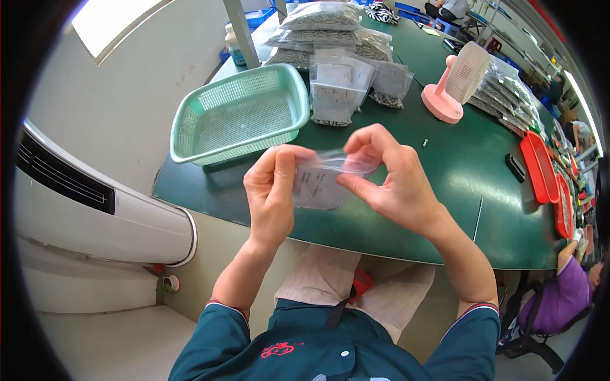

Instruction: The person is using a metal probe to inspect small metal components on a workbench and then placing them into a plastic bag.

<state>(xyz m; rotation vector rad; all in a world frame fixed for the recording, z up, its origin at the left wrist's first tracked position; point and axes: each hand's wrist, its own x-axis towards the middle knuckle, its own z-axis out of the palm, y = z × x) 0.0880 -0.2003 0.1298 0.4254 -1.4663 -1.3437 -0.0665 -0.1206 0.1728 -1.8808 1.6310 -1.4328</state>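
While your left hand (pixel 272 190) and right hand (pixel 387 174) pinch a small clear bag (pixel 324 181) above the green bench (pixel 457 171), stacked clear packets (pixel 337 86) stand beside the green basket (pixel 238 114).

Green work table (pixel 457 159), long, running toward the far end. Mint-green perforated plastic basket (pixel 238 114), set at the near left corner. Stack of clear flat bags with white inserts (pixel 337 86), placed just right of the basket. Heaped clear bags of small dark parts (pixel 324 28), piled behind that stack. Pink desk fan (pixel 454 86), stood upright mid-table. Further filled bags (pixel 508 92), laid beside the fan. Red trays (pixel 540 168), lined along the right edge. Small black oblong item (pixel 515 167), laid near the trays. White air-conditioning unit (pixel 95 216), positioned at the left. Seated person in purple (pixel 565 292), seen at lower right.
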